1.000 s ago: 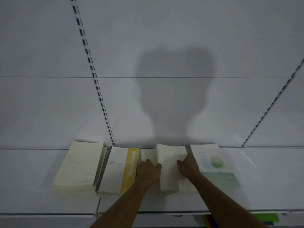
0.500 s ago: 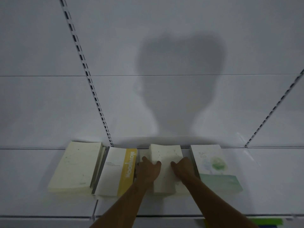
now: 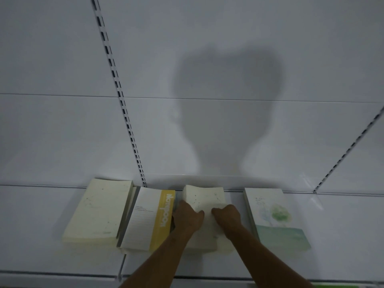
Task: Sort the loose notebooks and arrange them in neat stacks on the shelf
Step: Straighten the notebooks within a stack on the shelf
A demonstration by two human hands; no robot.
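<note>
Four stacks of notebooks lie in a row on the white shelf (image 3: 41,215). From the left: a cream stack (image 3: 99,210), a white notebook with a yellow band (image 3: 147,219), a cream speckled stack (image 3: 204,197) and a stack with a green tree cover (image 3: 274,219). My left hand (image 3: 188,218) grips the left side of the cream speckled stack, thumb on top. My right hand (image 3: 227,215) grips its right side, fingers curled over the cover. My forearms hide the stack's front part.
The white back wall rises behind the shelf, with slotted uprights at the left (image 3: 122,100) and right (image 3: 351,146). Bare shelf surface lies to the far left and to the right (image 3: 342,225) of the row. A lower shelf edge runs along the bottom.
Both hands have closed in on the cream speckled stack, and the right hand moved left off the green cover's edge. The top notebook now lies straighter on its stack.
</note>
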